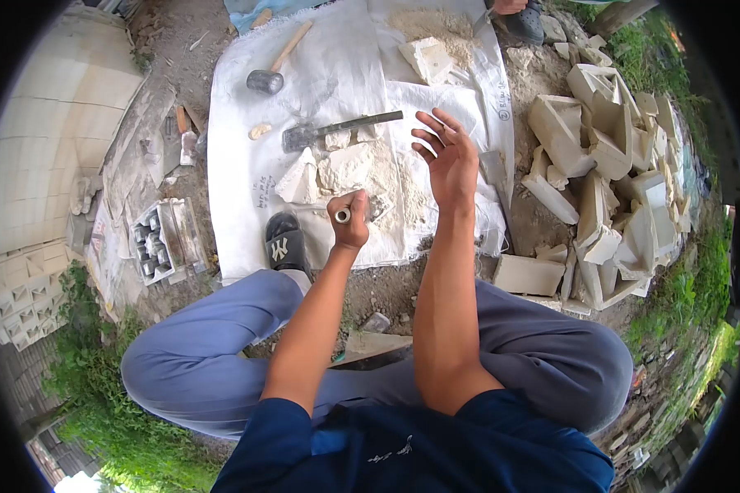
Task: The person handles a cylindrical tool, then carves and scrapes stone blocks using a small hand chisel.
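Observation:
My left hand [352, 226] is closed around the handle of a tool [343, 216], whose round, hollow-looking end points up at me. The tool's far end is mostly hidden behind my fist, low over broken pale chunks and powder. My right hand [452, 160] is raised with its fingers apart, holding nothing. Left of it lies a hammer [360, 123] with a grey head and dark handle. Beyond my left hand is a rough cream-coloured block [345, 168], with an angular pale chunk [298, 178] beside it.
A white woven sheet [238, 164] covers the ground, bearing a black-headed mallet [265, 81] and a pale block [427, 61]. Broken hollow blocks [561, 135] are heaped at right. A mould-like tray [154, 243] stands at left. Another person's hand [510, 6] shows at the top.

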The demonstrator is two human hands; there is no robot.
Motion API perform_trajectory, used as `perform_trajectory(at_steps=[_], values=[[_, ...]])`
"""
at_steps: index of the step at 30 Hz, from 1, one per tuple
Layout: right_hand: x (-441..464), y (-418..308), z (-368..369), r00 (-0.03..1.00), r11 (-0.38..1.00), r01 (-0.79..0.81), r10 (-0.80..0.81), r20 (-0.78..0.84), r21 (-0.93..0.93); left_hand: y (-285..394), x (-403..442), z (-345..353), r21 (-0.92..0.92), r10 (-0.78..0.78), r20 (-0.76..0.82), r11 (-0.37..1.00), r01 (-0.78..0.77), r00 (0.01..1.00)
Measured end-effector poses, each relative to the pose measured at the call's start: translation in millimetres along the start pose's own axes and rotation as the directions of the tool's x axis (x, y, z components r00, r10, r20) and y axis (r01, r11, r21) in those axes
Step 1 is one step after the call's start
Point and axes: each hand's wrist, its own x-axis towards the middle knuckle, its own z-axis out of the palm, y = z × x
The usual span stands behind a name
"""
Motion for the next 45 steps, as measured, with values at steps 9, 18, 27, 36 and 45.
perform_trajectory(at_steps=[9,18,27,36,45], values=[[-2.5,-1.7,-1.3,1.0,1.0,0.015,-0.015,0.004,-0.025,68.7,13.2,9.9,-0.209,0.034,-0.015,0.977,-0.036,0.999],[-2.6,4.0,-0.7,0.999,0.999,-0.005,0.007,0.043,-0.036,34.5,22.3,25.4,-0.058,-0.14,-0.015,0.989,0.139,0.99],[1.8,5.3,-0.6,1.0,1.0,0.003,-0.003,-0.018,0.026,47.2,1.1,-0.2,0.012,0.025,0.035,1.0,-0.025,0.999],[-1.7,5.0,-1.4,1.0,1.0,0.011,-0.011,0.006,0.013,72.8,18.4,-3.7,-0.121,-0.007,0.057,0.993,0.013,0.998],[-2.5,8.1,5.8,1.0,0.999,-0.016,0.017,-0.013,0.031,-7.4,27.8,-27.7,-0.115,-0.084,-0.117,0.991,0.07,0.99]])
